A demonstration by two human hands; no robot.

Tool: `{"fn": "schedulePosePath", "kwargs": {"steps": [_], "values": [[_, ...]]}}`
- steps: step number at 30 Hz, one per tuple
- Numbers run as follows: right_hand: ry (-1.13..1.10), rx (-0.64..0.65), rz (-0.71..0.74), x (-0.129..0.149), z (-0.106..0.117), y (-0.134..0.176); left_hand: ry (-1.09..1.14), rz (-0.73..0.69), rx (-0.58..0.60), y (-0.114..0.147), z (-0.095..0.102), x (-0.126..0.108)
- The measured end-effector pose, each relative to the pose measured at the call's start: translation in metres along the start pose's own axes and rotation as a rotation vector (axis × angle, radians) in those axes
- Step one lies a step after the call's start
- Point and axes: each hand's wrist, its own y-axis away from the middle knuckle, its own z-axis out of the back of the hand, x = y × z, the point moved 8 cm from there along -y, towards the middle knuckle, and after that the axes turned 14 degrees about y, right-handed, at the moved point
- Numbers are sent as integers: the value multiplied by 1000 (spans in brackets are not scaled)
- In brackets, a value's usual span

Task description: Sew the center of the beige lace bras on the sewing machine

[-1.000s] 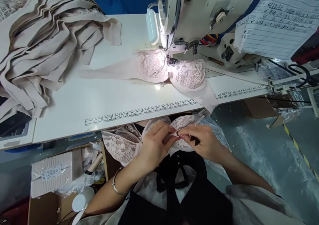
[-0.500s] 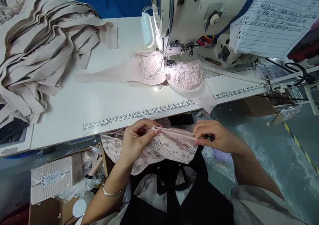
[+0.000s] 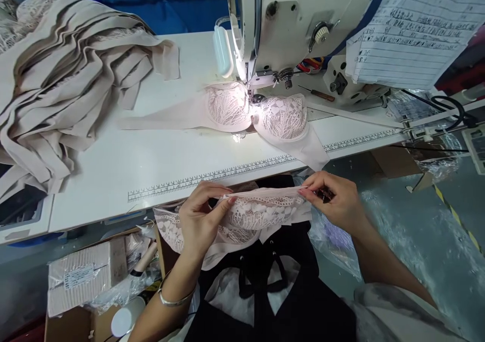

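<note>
White counter (image 3: 182, 155), grey workshop floor (image 3: 386, 221) off to the right, everything packed in pretty tight.

Closest up, a pale pink lace bra (image 3: 265, 213) is held above the lap, just off the counter's front edge. The left hand (image 3: 199, 213) and right hand (image 3: 337, 200) each have fingers pinching its smooth top edge, one at either end, so it looks pretty taut. There's also a small dark object (image 3: 325, 195) tucked in the right palm, too hidden to make out.

Down left there's an open brown cardboard box (image 3: 71, 314) with a plastic-wrapped white package (image 3: 85, 276) in it.

Past the printed black ruler strip (image 3: 227, 170), a second pale pink lace bra (image 3: 282, 117) lies by the needle of a big white sewing machine (image 3: 291, 29), cups and side bands already joined. Can't tell which seams are finished on either one. The heap of beige fabric bands and lace (image 3: 83, 69) at far left is untouched right now; whether it's done or waiting, no idea. Handwritten white sheets (image 3: 420, 34) hang at right, blue cloth (image 3: 182, 11) behind.
</note>
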Motion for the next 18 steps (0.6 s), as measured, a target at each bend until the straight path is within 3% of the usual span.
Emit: {"fn": "schedulePosePath", "kwargs": {"steps": [6, 12, 15, 18], "values": [[123, -7, -74, -4, -5, -1, -44, -12, -28, -1, 2, 3], [-157, 138, -48, -3, 10, -15, 155, 54, 1, 0, -3, 15], [-345, 223, -13, 2, 25, -22, 275, 106, 157, -5, -17, 11], [-334, 336, 23, 21, 25, -26, 232, 175, 475, -8, -49, -2]]}}
